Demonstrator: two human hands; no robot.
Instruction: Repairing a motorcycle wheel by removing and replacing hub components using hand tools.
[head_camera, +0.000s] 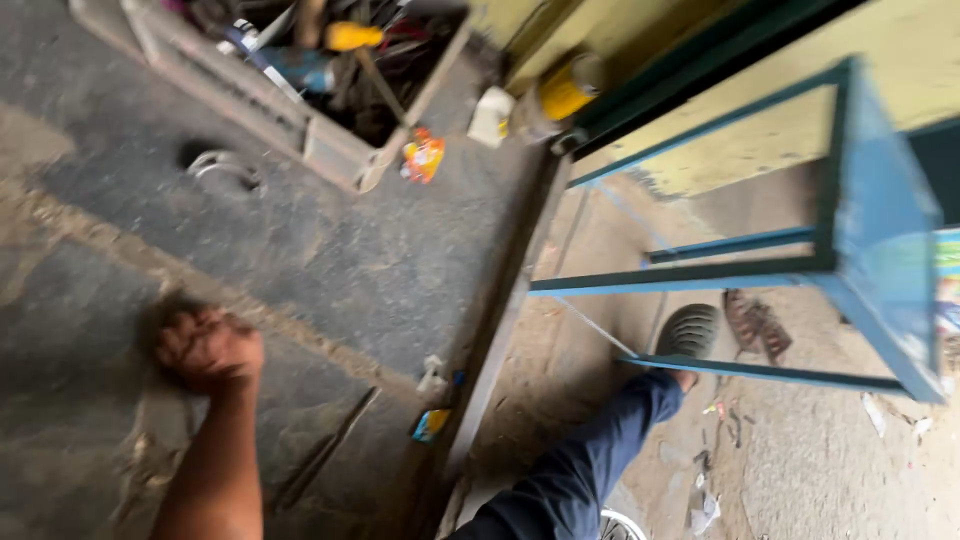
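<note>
A single head-worn camera gives the only view, so no part of the scene is shared with a second one. It looks steeply down from above, tilted so that the ground runs at a slant across the frame. The picture is smeared with motion blur. Nearest the lens, at the lower left, is the person's own left hand (208, 350) over the dark concrete floor (370, 260); a tool crate (330, 150) lies farther off at the top, and a blue metal frame (880, 230) fills the right side, close by
</note>
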